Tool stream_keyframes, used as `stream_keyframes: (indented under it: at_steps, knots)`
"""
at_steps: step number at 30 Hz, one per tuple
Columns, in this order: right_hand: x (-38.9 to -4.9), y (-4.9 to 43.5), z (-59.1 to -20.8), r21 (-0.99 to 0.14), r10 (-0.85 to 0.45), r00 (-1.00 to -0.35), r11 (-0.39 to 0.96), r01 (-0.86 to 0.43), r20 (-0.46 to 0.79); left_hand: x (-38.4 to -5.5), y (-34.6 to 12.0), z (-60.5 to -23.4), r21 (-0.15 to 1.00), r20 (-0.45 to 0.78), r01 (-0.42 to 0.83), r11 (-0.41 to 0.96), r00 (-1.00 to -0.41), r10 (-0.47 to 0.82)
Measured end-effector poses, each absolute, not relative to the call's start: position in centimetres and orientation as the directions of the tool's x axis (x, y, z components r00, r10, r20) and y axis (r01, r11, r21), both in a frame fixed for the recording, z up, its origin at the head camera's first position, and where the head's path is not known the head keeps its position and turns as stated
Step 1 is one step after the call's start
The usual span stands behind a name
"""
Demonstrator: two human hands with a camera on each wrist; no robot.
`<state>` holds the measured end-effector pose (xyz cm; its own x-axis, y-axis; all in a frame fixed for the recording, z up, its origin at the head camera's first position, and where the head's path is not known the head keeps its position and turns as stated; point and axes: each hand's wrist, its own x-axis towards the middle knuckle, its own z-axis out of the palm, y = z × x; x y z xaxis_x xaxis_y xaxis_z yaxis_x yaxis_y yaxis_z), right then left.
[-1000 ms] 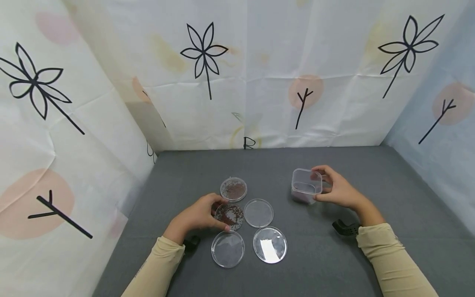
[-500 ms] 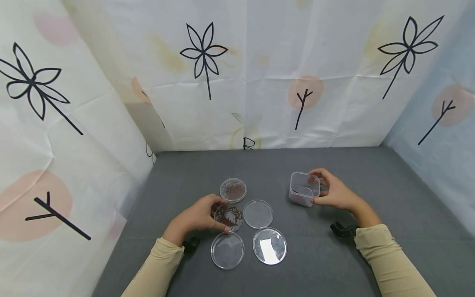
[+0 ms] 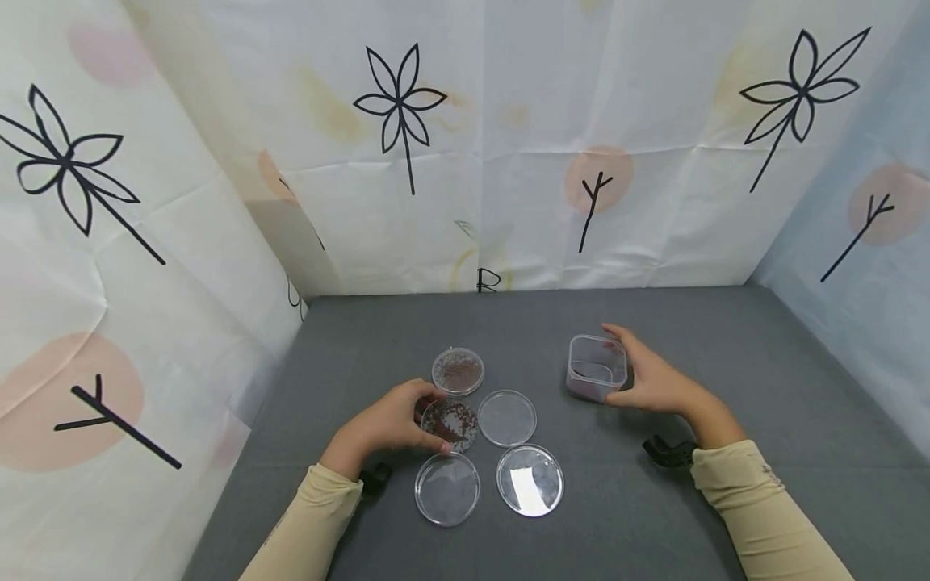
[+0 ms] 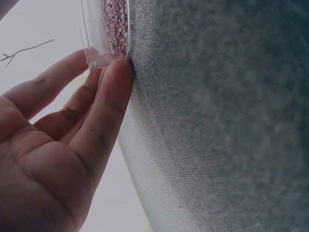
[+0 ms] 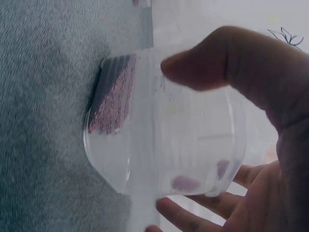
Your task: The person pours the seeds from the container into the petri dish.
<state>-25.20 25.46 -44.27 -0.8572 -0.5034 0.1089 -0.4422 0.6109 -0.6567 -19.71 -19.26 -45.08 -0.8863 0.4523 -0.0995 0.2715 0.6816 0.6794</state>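
My left hand (image 3: 395, 420) grips a petri dish (image 3: 452, 426) of reddish-brown granules on the table, thumb at its near edge and fingers at its far edge. In the left wrist view the granules (image 4: 115, 26) show through the clear wall. My right hand (image 3: 657, 383) is spread around a clear square plastic container (image 3: 596, 369) standing on the table. Its thumb (image 5: 198, 67) is beside the wall and its fingers are extended behind; whether they touch the wall I cannot tell. Similar granules (image 5: 116, 101) are heaped low to one side inside the container.
Behind the held dish sits another petri dish (image 3: 458, 371) with granules. Three clear dishes or lids lie nearby: one on the right (image 3: 507, 418), one in front (image 3: 446, 489), a shiny one (image 3: 529, 481) at front right. Printed cloth (image 3: 530, 218) walls the grey table (image 3: 617, 516).
The right hand has lowered the container onto the table, slightly toward me and left, and its fingers have since straightened. The left hand keeps its hold on the dish.
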Motion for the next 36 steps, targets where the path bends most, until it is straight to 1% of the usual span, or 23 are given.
stream_keyframes:
  at_steps: [3, 6, 9, 12, 17, 23, 27, 32, 36]
  knots:
    - [-25.0, 25.0, -43.9, -0.617, -0.479, -0.868, 0.645, -0.451, 0.133, -19.8, -19.2, -45.1, 0.685, -0.1, 0.269, 0.677, -0.886, 0.452]
    - [-24.8, 24.3, -43.6, -0.601, -0.446, -0.876, 0.655, -0.458, 0.181, -19.8, -19.2, -45.2, 0.683, -0.104, 0.267, 0.68, -0.886, 0.452]
    - [-24.6, 23.6, -43.3, -0.61, -0.424, -0.877, 0.641, -0.466, 0.225, -19.9, -19.2, -45.3, 0.679, -0.103, 0.271, 0.682, -0.885, 0.455]
    - [-24.4, 22.8, -43.1, -0.615, -0.432, -0.865, 0.618, -0.489, 0.254, -19.9, -19.3, -45.3, 0.676, -0.099, 0.278, 0.683, -0.884, 0.457]
    - [-23.9, 21.5, -42.9, -0.591, -0.48, -0.827, 0.589, -0.551, 0.293, -19.9, -19.3, -45.4, 0.677, -0.103, 0.274, 0.683, -0.883, 0.457]
    - [-23.4, 20.1, -42.9, -0.575, -0.538, -0.81, 0.595, -0.561, 0.233, -20.0, -19.2, -45.3, 0.675, -0.109, 0.272, 0.686, -0.883, 0.457]
    - [-23.2, 19.0, -42.8, -0.545, -0.595, -0.771, 0.578, -0.607, 0.227, -20.0, -19.2, -45.3, 0.675, -0.108, 0.275, 0.684, -0.881, 0.46]
    - [-23.3, 17.7, -42.9, -0.446, -0.663, -0.707, 0.57, -0.69, 0.246, -20.0, -19.2, -45.4, 0.679, -0.103, 0.274, 0.681, -0.883, 0.458]
    - [-23.4, 16.8, -42.9, -0.371, -0.698, -0.677, 0.58, -0.726, 0.234, -20.0, -19.3, -45.4, 0.682, -0.101, 0.272, 0.679, -0.884, 0.456]
